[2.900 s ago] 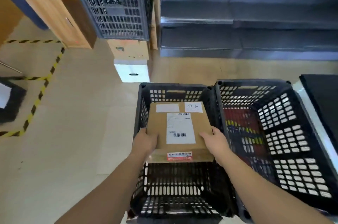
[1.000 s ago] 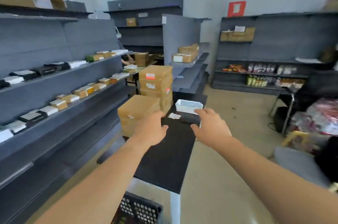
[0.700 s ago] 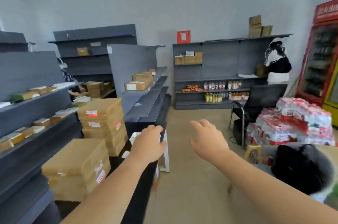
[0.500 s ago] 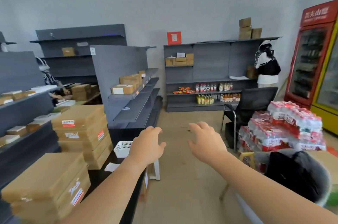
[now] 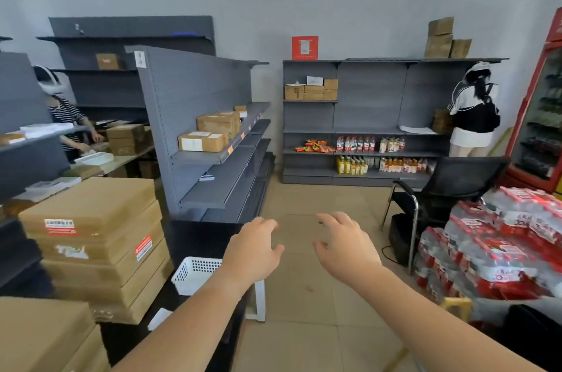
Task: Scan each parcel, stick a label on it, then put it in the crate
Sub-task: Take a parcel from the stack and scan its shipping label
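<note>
A stack of flat brown cardboard parcels (image 5: 91,238) with red-and-white stickers stands at the left on a black table (image 5: 200,238). Another parcel stack (image 5: 45,338) fills the bottom left corner. My left hand (image 5: 252,253) hangs in the air over the table's right edge, fingers loosely spread, holding nothing. My right hand (image 5: 343,247) is raised beside it over the floor, also empty with relaxed fingers. A white perforated basket (image 5: 194,274) sits on the table just below my left hand. No crate or scanner is in view.
Grey shelving (image 5: 213,140) with small boxes stands ahead on the left. A black chair (image 5: 447,189) and packs of bottled water (image 5: 498,250) are on the right. Two people work at the far shelves, and a red fridge (image 5: 544,116) stands at the right edge.
Both hands let go of the parcel placed in the crate. My view swung up and right from the crates to the table and room; the hands stay raised and empty.
</note>
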Tool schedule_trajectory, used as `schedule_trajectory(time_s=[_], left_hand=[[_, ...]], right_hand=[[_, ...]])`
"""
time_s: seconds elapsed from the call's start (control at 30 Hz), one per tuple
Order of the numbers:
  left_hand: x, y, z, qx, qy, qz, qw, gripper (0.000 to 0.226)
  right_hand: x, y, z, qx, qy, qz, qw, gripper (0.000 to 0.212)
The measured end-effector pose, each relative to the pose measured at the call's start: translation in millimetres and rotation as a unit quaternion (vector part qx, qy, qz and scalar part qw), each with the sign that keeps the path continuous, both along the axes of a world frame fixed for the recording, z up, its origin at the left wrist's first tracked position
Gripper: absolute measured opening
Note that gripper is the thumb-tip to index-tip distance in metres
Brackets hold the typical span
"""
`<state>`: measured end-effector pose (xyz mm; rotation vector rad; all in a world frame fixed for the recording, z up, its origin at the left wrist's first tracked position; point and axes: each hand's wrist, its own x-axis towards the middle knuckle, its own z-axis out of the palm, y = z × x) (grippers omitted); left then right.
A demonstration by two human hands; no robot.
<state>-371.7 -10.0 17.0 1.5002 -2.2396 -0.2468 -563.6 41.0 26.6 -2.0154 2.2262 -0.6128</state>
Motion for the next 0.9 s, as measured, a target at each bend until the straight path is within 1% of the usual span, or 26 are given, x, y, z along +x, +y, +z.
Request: schedule_trajectory(time_s=[0.1,0.27,0.37,0.47,0.53,0.63,0.7,0.8,0.9], left_hand=[[32,-42,-13,0.020,0.004,0.034,0.999,0.045],[124,-77,-44,0.050,0.001,0.144,0.988,0.044],[187,-77,-59,0.081,-0.011,0.219,0.972,0.039],[239,-62,-68,0.106,0.025,0.316,0.942,0.028],[264,-50,-75,0.119,0.052,0.383,0.915,0.027],[294,-30,-93,0.135,0.085,0.497,0.853,0.039],[307,-15,-109,0.140,0.085,0.551,0.818,0.044],[323,4,-131,0.136,0.073,0.632,0.760,0.053],[340,17,-152,0.115,0.079,0.703,0.698,0.062]], right_hand=[[34,-60,-10,0.011,-0.001,0.044,0.999,0.055],[126,-139,-36,0.037,-0.008,0.173,0.984,0.058],[187,-172,-54,0.053,-0.012,0.262,0.963,0.060],[245,-195,-69,0.076,-0.018,0.348,0.934,0.053],[282,-209,-80,0.093,-0.022,0.405,0.909,0.052],[331,-231,-101,0.127,-0.030,0.490,0.862,0.058],[358,-241,-113,0.158,-0.048,0.528,0.833,0.058],[392,-251,-135,0.209,-0.064,0.565,0.796,0.061],[429,-263,-155,0.270,-0.080,0.560,0.779,0.069]])
